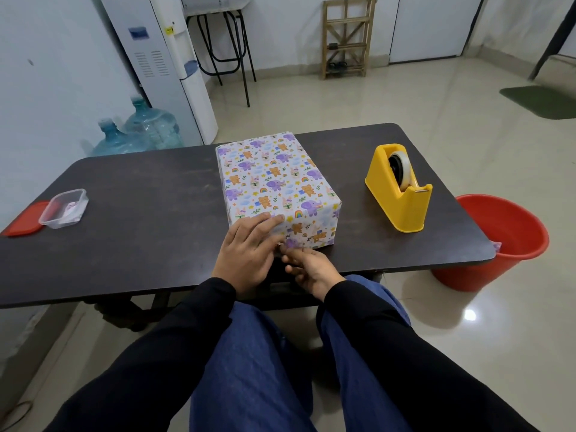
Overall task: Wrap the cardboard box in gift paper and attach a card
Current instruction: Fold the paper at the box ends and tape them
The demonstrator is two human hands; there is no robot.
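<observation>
Wrapped box (274, 176) pressed at its near end by the flat left hand (246, 254); right hand (311, 269) curled below, grip unclear; released untaped, the fold (311, 235) may open

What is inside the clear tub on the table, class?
A small pale item with purple print lies in the tub; what it is cannot be told. The red lid is off.

Long black sleeves (174, 347) cover both arms to the wrists, leaving the left hand (249, 254) and right hand (311, 272) bare, and blue trousers (258, 369) clothe the legs at six o'clock.
</observation>
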